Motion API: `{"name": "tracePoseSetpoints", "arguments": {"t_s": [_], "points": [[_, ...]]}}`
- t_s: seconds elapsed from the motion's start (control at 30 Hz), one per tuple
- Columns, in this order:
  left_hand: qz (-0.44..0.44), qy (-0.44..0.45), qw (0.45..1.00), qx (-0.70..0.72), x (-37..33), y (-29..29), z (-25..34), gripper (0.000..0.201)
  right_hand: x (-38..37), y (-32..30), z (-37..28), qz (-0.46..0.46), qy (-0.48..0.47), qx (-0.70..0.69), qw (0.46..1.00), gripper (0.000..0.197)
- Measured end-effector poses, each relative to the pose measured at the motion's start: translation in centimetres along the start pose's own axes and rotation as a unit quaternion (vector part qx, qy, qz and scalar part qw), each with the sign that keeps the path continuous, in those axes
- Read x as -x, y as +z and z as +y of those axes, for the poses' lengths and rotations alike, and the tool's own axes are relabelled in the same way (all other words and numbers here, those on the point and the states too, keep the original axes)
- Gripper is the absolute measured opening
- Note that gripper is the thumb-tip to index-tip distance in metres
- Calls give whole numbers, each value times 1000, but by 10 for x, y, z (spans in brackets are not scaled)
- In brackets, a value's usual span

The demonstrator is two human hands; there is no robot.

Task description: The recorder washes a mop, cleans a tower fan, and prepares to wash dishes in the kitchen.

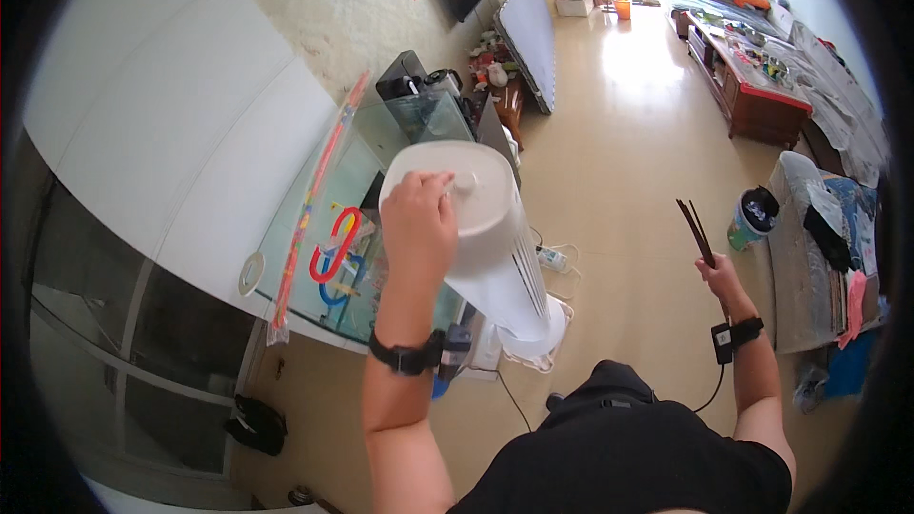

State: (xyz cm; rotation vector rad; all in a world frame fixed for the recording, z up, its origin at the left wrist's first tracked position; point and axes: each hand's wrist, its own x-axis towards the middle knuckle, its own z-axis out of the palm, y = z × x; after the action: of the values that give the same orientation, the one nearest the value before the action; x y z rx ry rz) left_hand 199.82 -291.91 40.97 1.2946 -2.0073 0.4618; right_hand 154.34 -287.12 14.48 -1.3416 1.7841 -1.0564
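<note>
My left hand (419, 221) is closed over a white rounded-square lid (487, 164), its fingertips curled beside the small round knob. A white body continues below the lid; whether the two are one piece I cannot tell. Under it stands a tall white slatted appliance (519, 309), like a tower fan, on a round base. Out to the right, my right hand (722, 278) grips several thin dark sticks (698, 231), like chopsticks, pointing up and away. Dark bands circle both wrists.
Left of the appliance, a glass-topped table (381, 138) bears curved colored tubes (335, 247) and a long wrapped strip (312, 200). A power strip (552, 259) with cords lies on the floor. At right stand a bin (752, 217) and a plastic-covered pile (800, 257).
</note>
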Motion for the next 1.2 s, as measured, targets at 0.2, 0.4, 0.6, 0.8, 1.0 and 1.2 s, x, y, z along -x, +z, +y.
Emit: {"name": "tracePoseSetpoints", "arguments": {"t_s": [0.2, 0.4, 0.6, 0.8, 1.0, 1.2], "points": [[-62, -52, 997, 5, -18, 8, 2, 21, -93, 35, -9, -51, 66, 22, 996, 18], [-112, -124, 984, -54, -26, 18, 15, 18, -185, 103, -50, -137, -44, 11, 990, 25], [-188, -272, 938, -100, -44, 22, 35, 22, -236, 158, -50, -235, -81, -2, 969, 24], [-197, -210, 945, -158, -52, 22, 40, 28, -264, 184, -49, -293, -64, 5, 954, 22], [-236, -229, 941, -79, -59, 11, 35, 28, -264, 203, -63, -303, -77, 5, 950, 23], [-254, -231, 939, -37, -57, 9, 28, 28, -258, 214, -62, -312, -74, 18, 947, 21]]}}
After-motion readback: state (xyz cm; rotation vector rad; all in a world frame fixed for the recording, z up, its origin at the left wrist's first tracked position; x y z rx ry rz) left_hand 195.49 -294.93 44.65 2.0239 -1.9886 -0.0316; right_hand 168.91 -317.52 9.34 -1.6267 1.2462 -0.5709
